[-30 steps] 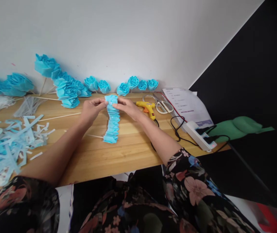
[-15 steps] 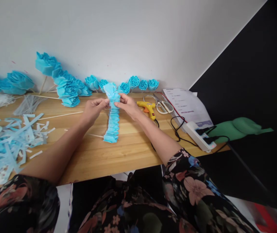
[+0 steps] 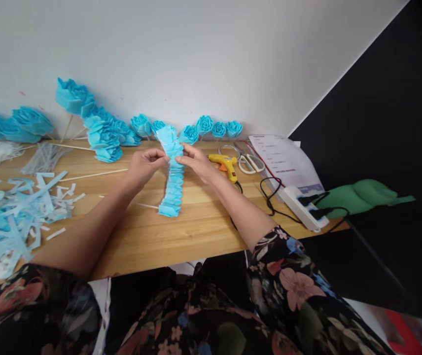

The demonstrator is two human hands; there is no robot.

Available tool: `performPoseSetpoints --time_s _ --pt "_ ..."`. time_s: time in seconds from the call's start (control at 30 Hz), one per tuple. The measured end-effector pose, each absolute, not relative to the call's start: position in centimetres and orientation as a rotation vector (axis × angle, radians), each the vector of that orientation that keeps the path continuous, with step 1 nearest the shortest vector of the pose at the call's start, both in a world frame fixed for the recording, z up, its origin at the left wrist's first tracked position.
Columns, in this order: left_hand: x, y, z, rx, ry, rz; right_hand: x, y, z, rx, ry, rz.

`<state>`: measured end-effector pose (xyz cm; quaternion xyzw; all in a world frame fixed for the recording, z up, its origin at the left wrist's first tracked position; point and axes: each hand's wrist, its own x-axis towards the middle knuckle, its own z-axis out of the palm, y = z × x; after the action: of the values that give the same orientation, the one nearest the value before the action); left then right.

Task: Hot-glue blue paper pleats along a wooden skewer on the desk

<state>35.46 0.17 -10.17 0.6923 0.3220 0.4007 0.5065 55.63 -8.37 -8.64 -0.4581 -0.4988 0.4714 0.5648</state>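
Note:
A long pleated strip of blue crepe paper [image 3: 174, 185] hangs between my hands, its lower end reaching down near a thin wooden stick [image 3: 146, 205] on the table. My left hand [image 3: 146, 165] pinches the strip's left edge between thumb and fingers. On the opposite edge, my right hand [image 3: 195, 160] grips it at about the same height. The upper part of the strip flares out above my fingers and looks shiny. Close to my right hand lies a yellow hot glue gun [image 3: 226, 162] with an orange trigger.
Scissors [image 3: 250, 163], papers [image 3: 285, 158] and a white power strip [image 3: 305, 209] with black cables lie at the right. Blue paper flowers [image 3: 103, 138] line the wall. Paper scraps [image 3: 22, 212], clear thin strips [image 3: 43, 159] and a wooden stick [image 3: 92, 174] occupy the table's left.
Both hands keep their pinch on the strip. My left fingers have shifted slightly right and down along it, and the strip's lower part has swung a little right.

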Motion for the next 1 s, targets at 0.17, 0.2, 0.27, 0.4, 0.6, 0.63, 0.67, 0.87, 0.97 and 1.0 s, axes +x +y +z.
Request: performPoseSetpoints --time_s 0.17,0.2,0.27,0.4,0.6,0.63,0.67,0.87,0.97,1.0 --pt "35.3 0.5 -10.2 1.648 0.796 1.005 56.7 -8.5 -8.5 -1.094 -1.164 1.123" --pt "35.2 0.6 -10.2 1.651 0.797 1.013 56.9 -8.5 -8.5 -1.096 -1.161 1.115" --pt "35.2 0.7 -10.3 1.66 0.789 1.022 57.0 -8.4 -8.5 -1.084 -1.176 1.089" --pt "35.3 0.5 -10.1 1.667 0.79 1.003 56.9 -8.3 -8.7 -1.06 -1.22 1.071" --pt "35.1 0.0 -9.5 1.694 0.761 0.986 57.0 -7.5 -9.5 -1.106 -1.243 1.015" --pt "35.1 -0.1 -9.4 1.698 0.753 0.988 57.1 -7.4 -9.6 -1.101 -1.256 1.004" --pt "35.1 -0.1 -9.4 1.699 0.749 0.989 57.1 -7.3 -9.8 -1.097 -1.268 0.994" --pt "35.3 0.4 -10.0 1.685 0.739 0.973 57.0 -6.9 -10.6 -1.117 -1.306 0.951" --pt "35.4 0.7 -10.3 1.669 0.75 0.995 57.1 -7.1 -10.4 -1.105 -1.331 0.945" --pt "35.4 0.8 -10.4 1.663 0.755 1.009 57.2 -7.2 -10.2 -1.098 -1.34 0.947"
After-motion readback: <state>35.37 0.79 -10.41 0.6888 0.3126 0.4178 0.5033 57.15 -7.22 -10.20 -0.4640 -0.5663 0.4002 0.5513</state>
